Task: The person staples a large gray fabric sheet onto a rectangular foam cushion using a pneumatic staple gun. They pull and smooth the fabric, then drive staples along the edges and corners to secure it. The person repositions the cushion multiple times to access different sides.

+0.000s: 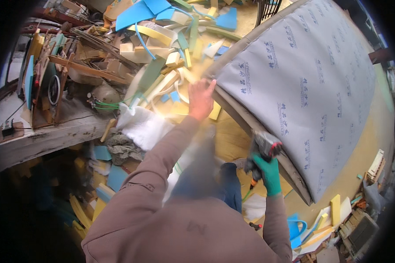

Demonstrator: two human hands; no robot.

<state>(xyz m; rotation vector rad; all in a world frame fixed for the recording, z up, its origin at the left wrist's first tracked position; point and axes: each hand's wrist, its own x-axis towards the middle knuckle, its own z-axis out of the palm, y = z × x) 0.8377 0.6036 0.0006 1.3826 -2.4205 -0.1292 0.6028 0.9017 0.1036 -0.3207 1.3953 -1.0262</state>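
Note:
A large upholstered sofa piece (303,199) lies tilted at my right, its brown cover wrapped round the edge. Grey printed backing cloth (311,74) spreads over its upper face. My bare left hand (201,99) grips the near left corner, with a fingertip pressed on the cloth's edge; the rest of its fingers are partly hidden. My right hand (268,174), in a green glove, is closed round a staple gun (264,147). The gun's dark, blurred nose lies against the near brown edge. An orange fitting and green air hose (249,189) hang below its handle.
Yellow, blue and green foam offcuts (162,48) heap up ahead and left. A cluttered workbench (52,136) stands at the left, near white wadding (145,127). More foam scraps and wooden pieces (333,215) lie at the lower right. A black slatted object (267,9) stands behind.

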